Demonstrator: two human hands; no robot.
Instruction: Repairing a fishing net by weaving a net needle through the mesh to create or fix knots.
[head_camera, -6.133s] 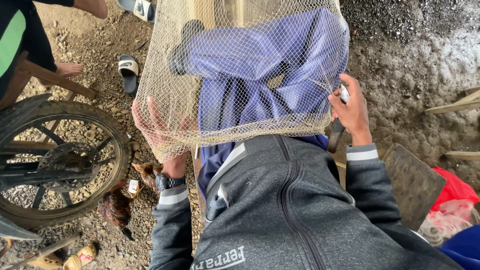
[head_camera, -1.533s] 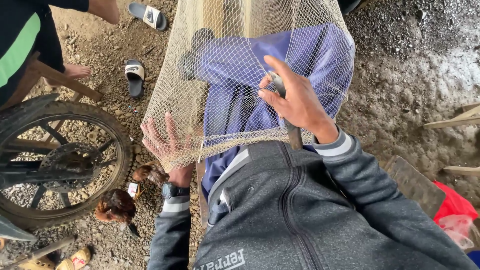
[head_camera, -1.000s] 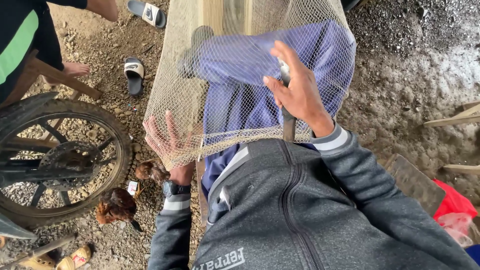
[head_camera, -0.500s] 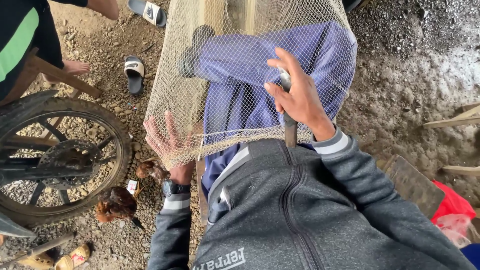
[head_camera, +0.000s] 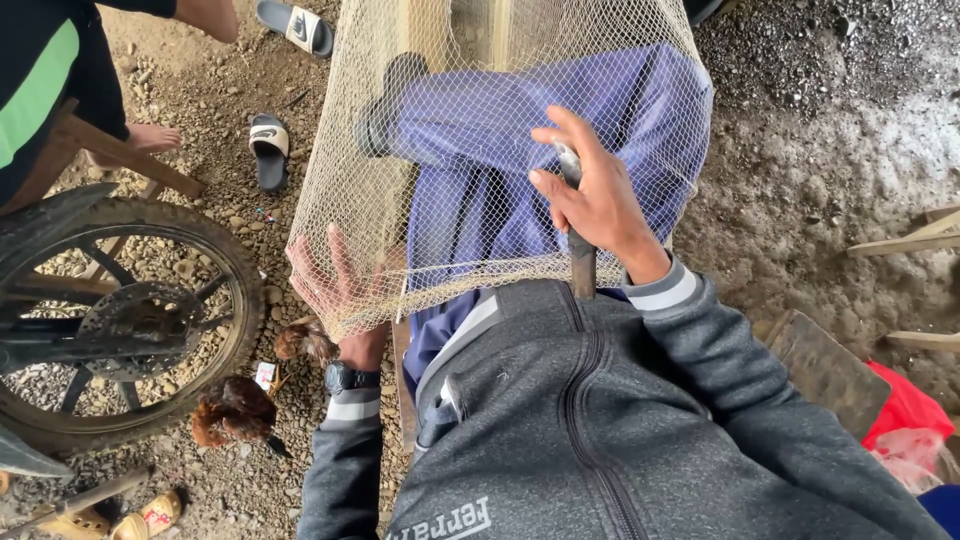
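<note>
A pale mesh net (head_camera: 380, 130) hangs over my lap and my blue trousers (head_camera: 520, 140). My left hand (head_camera: 335, 285) is under the net's lower left corner, fingers spread, holding the mesh taut by its edge. My right hand (head_camera: 595, 205) rests on top of the net at the middle, gripping a thin tool with a dark handle (head_camera: 582, 268) that points down toward my grey zipped jacket (head_camera: 600, 430). The tool's metal tip shows between my fingers. A dark watch sits on my left wrist.
A motorcycle wheel (head_camera: 120, 320) stands at the left on gravel. Two brown chickens (head_camera: 240, 410) peck beside it. Sandals (head_camera: 268, 150) lie on the ground near another person's bare foot (head_camera: 150, 138). A wooden board and a red bag (head_camera: 905, 410) are at the right.
Compared with six seconds ago, my right hand has come from the net's right edge to its middle with the tool. In the last second, the hands have barely shifted.
</note>
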